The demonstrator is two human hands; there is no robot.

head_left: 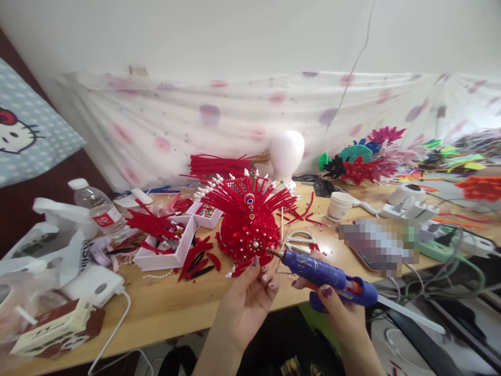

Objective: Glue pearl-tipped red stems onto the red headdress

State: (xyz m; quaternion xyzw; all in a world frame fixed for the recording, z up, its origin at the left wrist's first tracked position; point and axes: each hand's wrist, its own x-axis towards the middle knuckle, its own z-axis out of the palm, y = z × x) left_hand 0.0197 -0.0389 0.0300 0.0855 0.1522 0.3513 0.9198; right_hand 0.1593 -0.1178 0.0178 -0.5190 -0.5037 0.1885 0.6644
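Note:
A blue hot glue gun (329,277) is gripped in my right hand (340,308), its nozzle pointing left, close to the fingertips of my left hand (250,295). Those left fingers are pinched around a small red piece (245,267) at the lower front of a red headdress (250,224). The headdress stands on the wooden table (172,303), with a fan of red stems tipped with white beads, a beaded flower and small gems. A glue stick (415,313) juts from the gun's rear.
Scissors (300,237), a paper cup (340,206) and a phone (376,250) lie right. A white foam head (287,156) stands behind. Left are a white box (168,256), a bottle (97,209) and a plastic bag (55,235). Cables (450,266) cross the right side.

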